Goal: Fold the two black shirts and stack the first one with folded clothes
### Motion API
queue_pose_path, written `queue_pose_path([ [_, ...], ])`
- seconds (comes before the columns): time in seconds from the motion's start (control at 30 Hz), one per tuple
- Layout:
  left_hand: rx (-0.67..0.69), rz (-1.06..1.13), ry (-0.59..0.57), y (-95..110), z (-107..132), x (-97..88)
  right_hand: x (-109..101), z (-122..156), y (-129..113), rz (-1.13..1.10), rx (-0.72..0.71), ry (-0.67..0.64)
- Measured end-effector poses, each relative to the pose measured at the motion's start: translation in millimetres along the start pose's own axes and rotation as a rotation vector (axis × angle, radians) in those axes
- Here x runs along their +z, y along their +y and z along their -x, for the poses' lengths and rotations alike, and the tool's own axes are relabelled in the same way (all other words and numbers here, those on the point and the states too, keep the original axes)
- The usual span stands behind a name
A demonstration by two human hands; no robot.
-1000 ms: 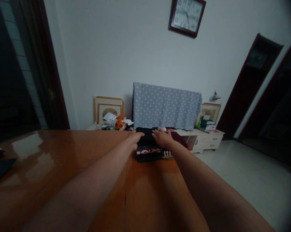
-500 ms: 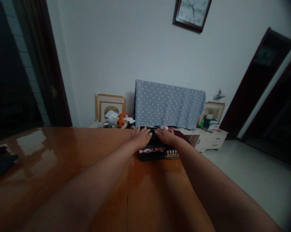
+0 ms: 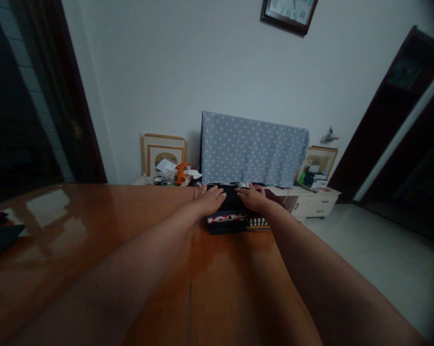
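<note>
Two stacks of folded clothes stand side by side at the far edge of the wooden table [image 3: 155,269]. On top of the left stack lies a black folded garment [image 3: 230,198]; below it show a red-and-white patterned cloth [image 3: 227,218] and a dark one. My left hand [image 3: 210,198] rests flat on the left side of the black garment, fingers spread. Flat at its right side lies my right hand [image 3: 252,197], fingers stretched out. Beneath my right wrist the other stack has a black-and-white striped cloth [image 3: 258,222] and a maroon garment [image 3: 275,198].
Dark clothing [image 3: 2,240] lies at the table's left edge. Beyond the table, a white cabinet [image 3: 316,204] bears a large object under a dotted grey cloth [image 3: 253,149], framed pictures [image 3: 164,139] and an orange bag [image 3: 182,173]. A clock [image 3: 289,17] hangs above.
My hands have moved slightly apart, the right one shifting a little to the right, baring more of the black garment. The view has tilted slightly downward.
</note>
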State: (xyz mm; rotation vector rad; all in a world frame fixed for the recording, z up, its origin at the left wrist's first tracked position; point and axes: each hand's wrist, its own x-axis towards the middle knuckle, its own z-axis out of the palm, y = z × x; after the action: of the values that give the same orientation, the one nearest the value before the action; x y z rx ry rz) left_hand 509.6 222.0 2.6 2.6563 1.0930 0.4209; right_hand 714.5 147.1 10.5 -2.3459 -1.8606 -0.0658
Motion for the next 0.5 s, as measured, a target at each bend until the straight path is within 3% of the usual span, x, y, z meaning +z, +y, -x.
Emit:
queue_pose_path([
  [0.4,0.026,-0.106,-0.032,3.1,-2.0,8.0,9.7,3.1,3.5,0.019,-0.014,0.002],
  [0.5,0.017,-0.110,-0.040,4.8,-0.2,3.1,0.9,7.8,0.3,-0.077,0.035,0.129],
])
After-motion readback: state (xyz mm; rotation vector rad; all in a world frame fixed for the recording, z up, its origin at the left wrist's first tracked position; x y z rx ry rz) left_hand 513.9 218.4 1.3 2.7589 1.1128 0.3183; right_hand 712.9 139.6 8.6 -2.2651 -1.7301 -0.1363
